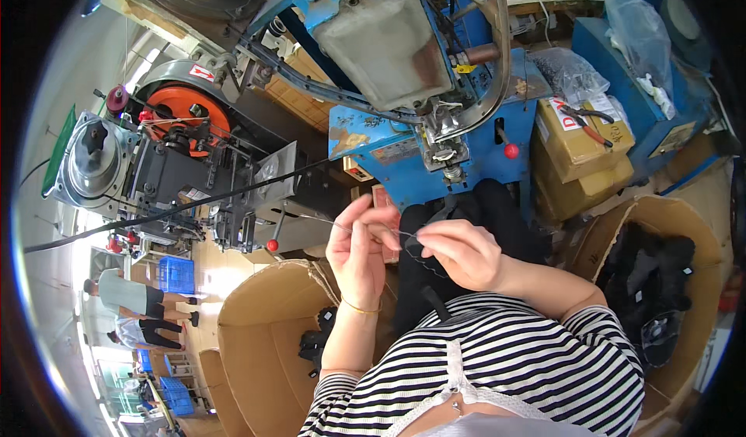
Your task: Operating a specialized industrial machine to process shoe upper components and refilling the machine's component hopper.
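Note:
In front of my lap, both hands are raised close together. A thin strand, like wire or thread (404, 233), runs between them, and its loose end sticks out past my left hand. My left hand (359, 254) has its fingers bent about the strand, the fingertips slightly smeared by motion. My right hand (466, 254) pinches the strand between thumb and fingers. Below the right fingertips hangs a dark, thin loop, hard to make out against my black trousers. Just beyond the hands stands a blue machine (458, 161) with a metal head.
A red-knobbed lever (510, 151) juts from the machine. Pliers (589, 122) lie on a cardboard box (579, 145) at the right. Open cartons with black items stand at the left (264, 344) and right (699, 235). A black cable (179, 208) crosses the left side; two people are farther off.

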The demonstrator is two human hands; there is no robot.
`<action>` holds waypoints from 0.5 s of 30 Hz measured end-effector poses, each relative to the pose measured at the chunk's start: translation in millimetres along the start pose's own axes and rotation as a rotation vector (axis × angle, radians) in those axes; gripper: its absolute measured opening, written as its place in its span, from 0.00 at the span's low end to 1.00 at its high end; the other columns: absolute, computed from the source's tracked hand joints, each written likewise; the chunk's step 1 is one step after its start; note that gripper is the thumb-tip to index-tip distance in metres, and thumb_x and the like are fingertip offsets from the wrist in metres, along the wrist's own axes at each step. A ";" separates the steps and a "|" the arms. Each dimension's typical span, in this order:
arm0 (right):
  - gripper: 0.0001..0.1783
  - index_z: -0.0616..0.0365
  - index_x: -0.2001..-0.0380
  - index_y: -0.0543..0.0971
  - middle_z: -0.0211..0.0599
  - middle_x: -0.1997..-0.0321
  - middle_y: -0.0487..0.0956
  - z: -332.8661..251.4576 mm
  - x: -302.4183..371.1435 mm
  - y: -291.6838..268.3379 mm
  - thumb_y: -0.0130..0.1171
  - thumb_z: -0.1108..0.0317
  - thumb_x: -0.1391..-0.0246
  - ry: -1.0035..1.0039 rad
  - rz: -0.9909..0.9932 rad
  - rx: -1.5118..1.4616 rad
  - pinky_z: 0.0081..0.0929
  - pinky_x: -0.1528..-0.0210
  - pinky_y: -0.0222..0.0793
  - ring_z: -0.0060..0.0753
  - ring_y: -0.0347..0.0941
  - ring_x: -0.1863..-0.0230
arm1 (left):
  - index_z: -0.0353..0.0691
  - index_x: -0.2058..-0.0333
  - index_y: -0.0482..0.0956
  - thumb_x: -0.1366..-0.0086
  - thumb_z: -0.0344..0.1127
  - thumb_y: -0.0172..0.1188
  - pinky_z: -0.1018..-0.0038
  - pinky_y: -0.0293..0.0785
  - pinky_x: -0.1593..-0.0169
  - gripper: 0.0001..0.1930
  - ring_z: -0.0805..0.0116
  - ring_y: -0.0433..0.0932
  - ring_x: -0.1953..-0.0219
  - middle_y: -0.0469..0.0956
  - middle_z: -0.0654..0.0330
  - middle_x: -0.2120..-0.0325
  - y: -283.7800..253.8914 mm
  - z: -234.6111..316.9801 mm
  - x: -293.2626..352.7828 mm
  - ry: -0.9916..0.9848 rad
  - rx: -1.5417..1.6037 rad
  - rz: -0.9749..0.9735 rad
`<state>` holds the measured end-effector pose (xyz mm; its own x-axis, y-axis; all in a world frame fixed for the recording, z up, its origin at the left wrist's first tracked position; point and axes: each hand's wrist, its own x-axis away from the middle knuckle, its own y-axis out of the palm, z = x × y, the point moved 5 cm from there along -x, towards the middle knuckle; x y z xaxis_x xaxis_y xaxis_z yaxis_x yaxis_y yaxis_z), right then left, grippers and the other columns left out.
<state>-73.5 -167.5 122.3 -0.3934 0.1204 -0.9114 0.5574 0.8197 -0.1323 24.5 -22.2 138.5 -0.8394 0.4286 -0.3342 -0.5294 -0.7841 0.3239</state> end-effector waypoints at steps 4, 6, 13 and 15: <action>0.14 0.64 0.54 0.80 0.39 0.66 0.81 19.1 -2.0 30.5 0.60 0.78 0.45 0.314 -0.161 -0.105 0.33 0.69 0.76 0.39 0.79 0.71 | 0.29 0.49 0.75 0.24 0.34 0.48 0.81 0.73 0.68 0.15 0.73 0.76 0.74 0.82 0.53 0.69 -16.0 11.4 -14.1 0.034 -0.208 0.097; 0.12 0.63 0.54 0.80 0.37 0.70 0.80 33.1 -7.8 46.3 0.58 0.77 0.41 0.348 -0.142 -0.159 0.32 0.70 0.75 0.36 0.78 0.72 | 0.30 0.43 0.70 0.24 0.34 0.47 0.79 0.75 0.64 0.17 0.71 0.79 0.70 0.81 0.48 0.59 -14.6 19.4 -21.3 0.031 -0.324 0.021; 0.09 0.61 0.57 0.81 0.27 0.75 0.77 108.5 -72.3 107.3 0.54 0.69 0.33 0.672 0.277 -0.760 0.18 0.79 0.61 0.14 0.67 0.81 | 0.32 0.40 0.67 0.27 0.30 0.51 0.73 0.75 0.52 0.19 0.68 0.79 0.56 0.78 0.50 0.50 -40.2 -23.2 -8.6 0.017 -0.591 0.108; 0.10 0.60 0.56 0.81 0.25 0.78 0.74 120.4 -91.4 118.3 0.53 0.68 0.32 0.654 0.290 -0.732 0.17 0.79 0.58 0.13 0.65 0.80 | 0.32 0.46 0.74 0.28 0.29 0.54 0.74 0.74 0.50 0.15 0.71 0.78 0.56 0.80 0.55 0.54 -40.2 -55.4 11.2 -0.147 -0.719 0.049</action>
<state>116.5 -148.9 143.0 -0.7586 0.4710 -0.4502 0.1975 0.8247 0.5300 43.3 -10.8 72.7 -0.8944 0.4021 -0.1958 -0.3221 -0.8829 -0.3418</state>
